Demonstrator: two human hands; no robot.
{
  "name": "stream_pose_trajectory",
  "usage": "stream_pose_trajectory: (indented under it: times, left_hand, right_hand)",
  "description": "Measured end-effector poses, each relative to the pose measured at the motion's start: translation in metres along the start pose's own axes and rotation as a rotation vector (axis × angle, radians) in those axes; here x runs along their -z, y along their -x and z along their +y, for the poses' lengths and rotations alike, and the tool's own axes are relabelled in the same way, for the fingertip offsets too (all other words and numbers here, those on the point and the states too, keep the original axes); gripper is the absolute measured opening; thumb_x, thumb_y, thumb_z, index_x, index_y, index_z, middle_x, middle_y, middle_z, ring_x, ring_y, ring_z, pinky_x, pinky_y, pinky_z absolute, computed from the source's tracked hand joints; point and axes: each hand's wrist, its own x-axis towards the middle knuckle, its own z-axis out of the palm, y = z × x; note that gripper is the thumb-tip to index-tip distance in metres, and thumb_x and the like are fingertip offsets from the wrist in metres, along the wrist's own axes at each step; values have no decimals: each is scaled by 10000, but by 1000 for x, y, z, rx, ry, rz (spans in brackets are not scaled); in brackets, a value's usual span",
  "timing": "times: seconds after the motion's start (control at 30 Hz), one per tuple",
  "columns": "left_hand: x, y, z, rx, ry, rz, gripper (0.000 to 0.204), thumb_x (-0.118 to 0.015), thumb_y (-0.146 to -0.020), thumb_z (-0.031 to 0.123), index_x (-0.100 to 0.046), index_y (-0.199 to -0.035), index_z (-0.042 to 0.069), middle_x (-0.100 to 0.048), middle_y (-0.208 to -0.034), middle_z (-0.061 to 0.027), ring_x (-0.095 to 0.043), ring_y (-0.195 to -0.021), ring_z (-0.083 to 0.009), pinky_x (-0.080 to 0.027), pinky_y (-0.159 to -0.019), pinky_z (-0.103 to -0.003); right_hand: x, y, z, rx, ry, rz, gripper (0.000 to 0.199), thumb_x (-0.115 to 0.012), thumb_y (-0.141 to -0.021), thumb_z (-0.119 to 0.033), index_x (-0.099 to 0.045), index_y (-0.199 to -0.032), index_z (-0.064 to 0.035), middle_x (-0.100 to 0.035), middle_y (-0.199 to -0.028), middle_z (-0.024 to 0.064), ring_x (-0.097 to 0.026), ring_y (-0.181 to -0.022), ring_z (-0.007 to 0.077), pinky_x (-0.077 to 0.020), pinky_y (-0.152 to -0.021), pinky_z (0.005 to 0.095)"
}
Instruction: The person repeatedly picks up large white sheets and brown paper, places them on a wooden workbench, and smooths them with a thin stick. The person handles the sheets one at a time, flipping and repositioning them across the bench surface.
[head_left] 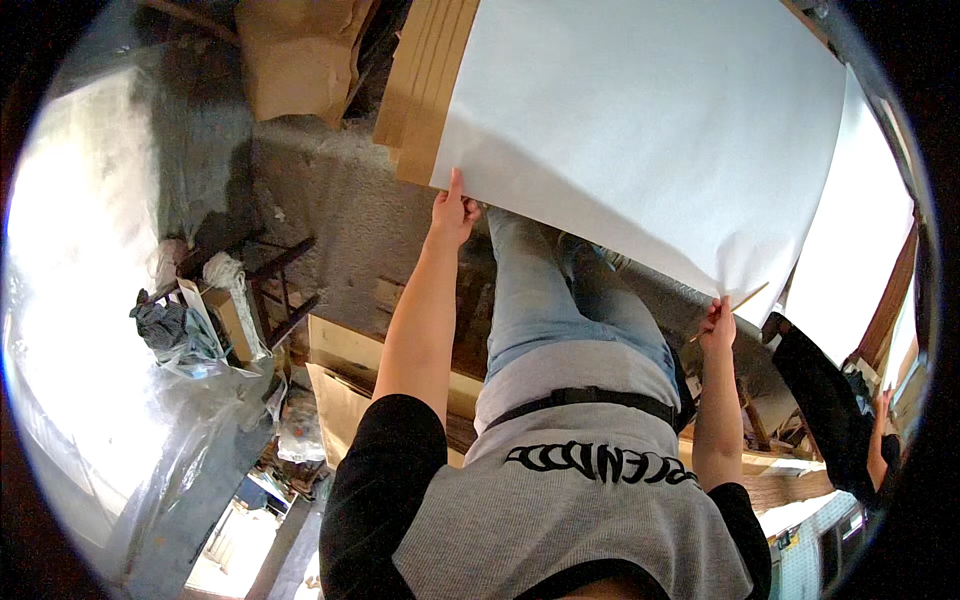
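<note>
A large white paper sheet (pixel 650 110) spreads out in front of me over several fanned brown cardboard sheets (pixel 425 90). My left hand (pixel 455 212) is closed at its near left corner, the thumb lying on top and the other fingers curled at the edge. At the near right edge, my right hand (pixel 716 325) pinches the sheet, which creases just above the fingers. A thin wooden stick (pixel 750 297) also sits in that hand, slanting up to the right; its exact kind is unclear.
Another person in black (pixel 825 410) is at the right, beside a second white sheet (pixel 850 210). On my left are a dark-framed stool (pixel 285 275), a crumpled dark bag (pixel 165 325) and clear plastic film (pixel 190 440). Cardboard pieces (pixel 345 400) stand by my left arm; brown paper (pixel 300 60) lies far left.
</note>
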Motion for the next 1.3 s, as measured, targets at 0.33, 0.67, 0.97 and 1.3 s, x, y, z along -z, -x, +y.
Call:
stream_pose_trajectory:
  times: [0.33,0.67,0.97,1.3]
  left_hand:
    - [-1,-2,-2,50,-10,60,338,-565,-813,344,-442,-920,48,-439,-715,-25,-314,-464,-109,-267,-385,-231]
    - [-28,17,-11,109,-195,-86,319,-478,-865,296,-431,-1031,28,-443,-607,-45,-300,-420,-130,-251,-397,-263]
    - [-27,13,3,100,-324,-17,322,-480,-861,349,-485,-970,46,-441,-601,-49,-315,-407,-130,-262,-394,-264]
    - [-43,29,15,138,-496,81,334,-471,-859,376,-491,-873,43,-374,-500,-33,-306,-419,-132,-267,-402,-261]
  right_hand:
    - [-3,6,-2,-51,33,144,274,-538,-819,-379,-524,-778,-109,-461,-552,-17,-344,-394,67,-214,-324,207]
    - [-24,6,20,101,461,159,357,-534,-806,-349,-595,-818,2,-618,-633,70,-516,-455,116,-397,-423,271]
    - [-48,8,24,-204,-28,181,310,-588,-783,-362,-543,-688,-70,-535,-593,3,-404,-417,81,-249,-336,228]
    - [-45,14,34,16,-137,27,268,-536,-833,-290,-509,-677,-74,-505,-580,-8,-414,-445,57,-283,-365,204]
